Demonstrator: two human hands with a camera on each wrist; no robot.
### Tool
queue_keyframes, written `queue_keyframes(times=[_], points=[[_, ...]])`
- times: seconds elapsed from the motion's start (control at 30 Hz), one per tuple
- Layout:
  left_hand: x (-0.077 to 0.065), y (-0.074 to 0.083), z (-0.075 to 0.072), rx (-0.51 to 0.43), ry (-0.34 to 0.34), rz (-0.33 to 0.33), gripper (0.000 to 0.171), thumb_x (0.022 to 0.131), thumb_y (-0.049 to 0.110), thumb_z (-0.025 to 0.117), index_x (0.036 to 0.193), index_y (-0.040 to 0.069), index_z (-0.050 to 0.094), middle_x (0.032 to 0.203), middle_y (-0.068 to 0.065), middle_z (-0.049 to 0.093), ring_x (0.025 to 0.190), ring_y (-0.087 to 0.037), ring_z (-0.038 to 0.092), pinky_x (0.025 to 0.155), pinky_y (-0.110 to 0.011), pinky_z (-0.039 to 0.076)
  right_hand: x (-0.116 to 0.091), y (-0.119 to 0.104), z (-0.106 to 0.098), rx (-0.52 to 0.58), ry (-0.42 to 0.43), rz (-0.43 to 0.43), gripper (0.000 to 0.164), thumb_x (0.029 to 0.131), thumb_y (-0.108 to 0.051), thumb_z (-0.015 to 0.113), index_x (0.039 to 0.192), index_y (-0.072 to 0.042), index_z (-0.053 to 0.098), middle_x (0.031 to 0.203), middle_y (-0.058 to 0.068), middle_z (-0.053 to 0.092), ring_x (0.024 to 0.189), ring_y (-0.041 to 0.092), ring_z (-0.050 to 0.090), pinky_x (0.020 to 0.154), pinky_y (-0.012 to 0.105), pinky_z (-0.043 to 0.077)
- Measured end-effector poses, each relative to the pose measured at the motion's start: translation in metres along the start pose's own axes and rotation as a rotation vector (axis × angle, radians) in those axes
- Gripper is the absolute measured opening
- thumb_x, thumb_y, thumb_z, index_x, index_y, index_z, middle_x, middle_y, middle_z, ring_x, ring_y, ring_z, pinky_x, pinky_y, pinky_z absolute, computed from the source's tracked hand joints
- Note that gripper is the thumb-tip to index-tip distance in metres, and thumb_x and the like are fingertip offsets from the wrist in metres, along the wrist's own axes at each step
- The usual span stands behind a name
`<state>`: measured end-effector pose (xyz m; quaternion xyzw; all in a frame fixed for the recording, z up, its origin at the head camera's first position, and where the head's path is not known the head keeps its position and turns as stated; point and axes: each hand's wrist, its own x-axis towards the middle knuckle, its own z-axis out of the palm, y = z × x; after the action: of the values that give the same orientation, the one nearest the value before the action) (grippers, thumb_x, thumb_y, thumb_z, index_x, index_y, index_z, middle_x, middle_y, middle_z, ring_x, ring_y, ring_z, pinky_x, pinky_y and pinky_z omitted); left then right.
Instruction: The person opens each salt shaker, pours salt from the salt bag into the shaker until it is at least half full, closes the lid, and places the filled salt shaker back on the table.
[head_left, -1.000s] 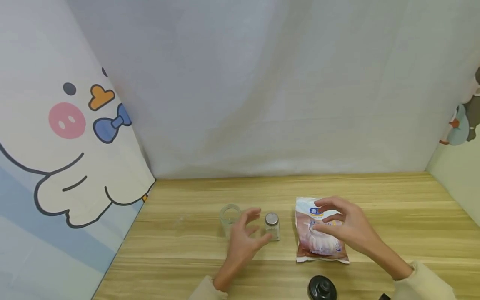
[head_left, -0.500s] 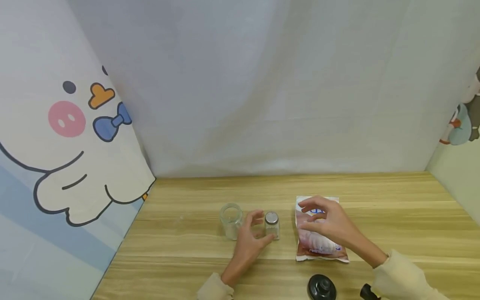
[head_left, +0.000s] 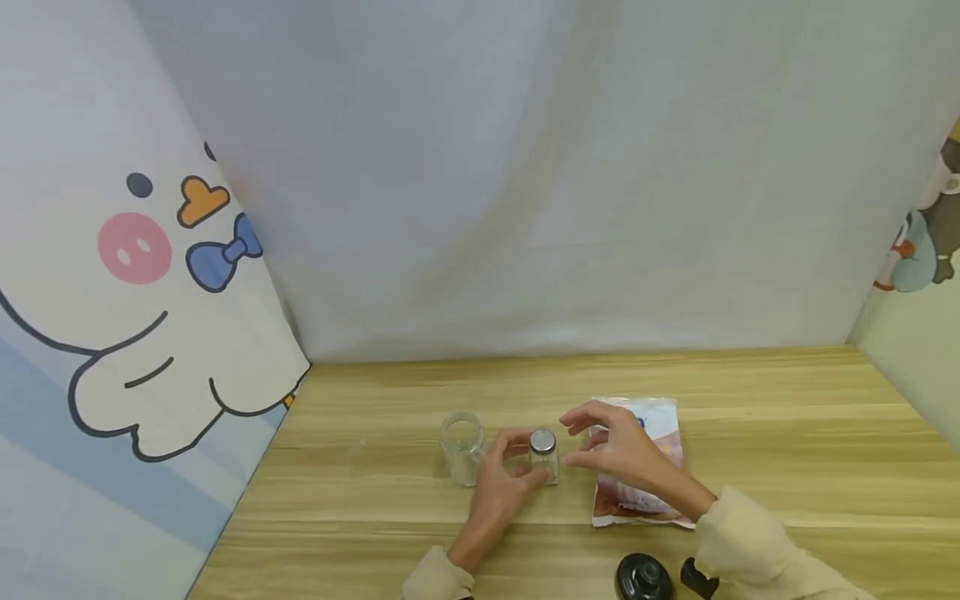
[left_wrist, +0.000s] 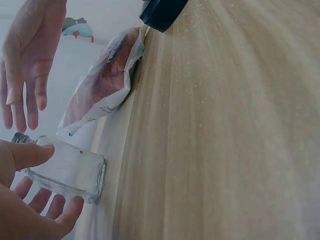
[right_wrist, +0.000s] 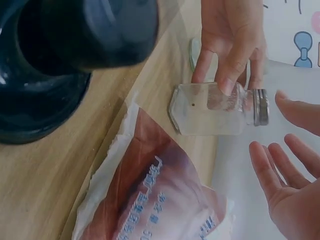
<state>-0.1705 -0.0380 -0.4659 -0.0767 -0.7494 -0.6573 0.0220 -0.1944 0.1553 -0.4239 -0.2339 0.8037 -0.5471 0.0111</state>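
A small square-sided glass shaker with a silver metal cap (head_left: 543, 454) stands upright on the table. My left hand (head_left: 501, 483) has its thumb and fingers curled round its sides; the left wrist view shows the thumb (left_wrist: 32, 155) lying across the glass (left_wrist: 70, 165). To its right, my right hand (head_left: 618, 448) hovers with fingers spread and slightly bent. In the right wrist view, the right hand (right_wrist: 295, 175) holds nothing, its fingertips close to the metal cap (right_wrist: 261, 107) but apart from it. An open glass jar (head_left: 462, 450) stands just left of my left hand.
A pink-and-white printed plastic packet (head_left: 637, 497) lies flat beneath my right hand. Nearer me is a round black knobbed lid (head_left: 643, 577). The wooden table (head_left: 337, 492) ends at a pale cloth backdrop (head_left: 570, 250).
My right hand has moved left from over the packet towards the shaker. My left hand has shifted slightly right, from beside the shaker to round it.
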Motion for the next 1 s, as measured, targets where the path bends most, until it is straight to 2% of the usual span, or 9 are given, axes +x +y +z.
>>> queue_keyframes(times=[0.1,0.17,0.33,0.53,0.7,0.87,1.0], points=[[-0.004,0.011,-0.003,-0.009,-0.004,0.006,0.044,0.075,-0.005,0.073,0.115,-0.002,0.056,0.115,-0.018,0.058,0.110,-0.039,0.053,0.091,-0.051,0.050,0.005,0.000,0.008,0.002,-0.001,0.008,0.041,0.072,-0.001,0.080,0.109,0.003,0.063,0.105,0.018,0.061,0.092,0.037,0.061,0.071,0.030,0.059],[-0.002,0.005,-0.003,-0.001,-0.007,0.014,0.044,0.075,-0.003,0.075,0.115,0.000,0.056,0.115,-0.016,0.059,0.110,-0.037,0.053,0.091,-0.049,0.051,0.007,-0.001,0.013,0.002,0.007,0.011,0.039,0.071,-0.002,0.080,0.106,0.003,0.064,0.102,0.018,0.062,0.088,0.034,0.062,0.069,0.028,0.058],[0.007,-0.023,-0.003,0.013,-0.016,0.037,0.046,0.075,0.006,0.078,0.116,0.007,0.057,0.115,-0.007,0.061,0.111,-0.029,0.054,0.090,-0.041,0.053,0.013,0.002,0.026,-0.011,0.053,-0.019,0.033,0.069,-0.002,0.082,0.098,0.000,0.066,0.093,0.013,0.064,0.079,0.029,0.064,0.065,0.027,0.058],[0.008,-0.025,-0.005,0.004,-0.024,0.046,0.045,0.075,0.007,0.079,0.115,0.007,0.058,0.114,-0.008,0.061,0.110,-0.028,0.056,0.090,-0.040,0.054,0.016,0.001,0.033,-0.088,0.111,-0.098,0.030,0.065,0.002,0.082,0.091,0.000,0.067,0.085,0.009,0.064,0.077,0.025,0.063,0.062,0.027,0.058],[0.006,-0.017,-0.005,0.004,-0.023,0.029,0.045,0.075,0.002,0.077,0.115,0.003,0.058,0.113,-0.011,0.061,0.109,-0.032,0.055,0.089,-0.044,0.053,0.017,0.000,0.032,-0.090,0.084,-0.107,0.026,0.067,0.006,0.080,0.089,-0.001,0.067,0.087,0.009,0.066,0.078,0.026,0.063,0.065,0.033,0.059],[-0.001,0.005,-0.007,0.012,-0.023,0.033,0.042,0.074,-0.005,0.074,0.113,-0.003,0.057,0.111,-0.017,0.061,0.108,-0.038,0.055,0.090,-0.052,0.051,0.017,-0.003,0.026,-0.055,-0.022,-0.020,0.027,0.073,0.009,0.073,0.097,-0.003,0.068,0.099,0.011,0.066,0.080,0.024,0.064,0.070,0.031,0.058],[-0.005,0.018,-0.008,0.034,-0.021,0.035,0.041,0.073,-0.007,0.073,0.111,-0.004,0.058,0.110,-0.018,0.062,0.107,-0.039,0.055,0.090,-0.052,0.050,0.015,-0.005,0.020,-0.078,-0.075,0.011,0.030,0.074,0.006,0.073,0.101,-0.005,0.067,0.103,0.010,0.065,0.082,0.023,0.063,0.070,0.030,0.057]])
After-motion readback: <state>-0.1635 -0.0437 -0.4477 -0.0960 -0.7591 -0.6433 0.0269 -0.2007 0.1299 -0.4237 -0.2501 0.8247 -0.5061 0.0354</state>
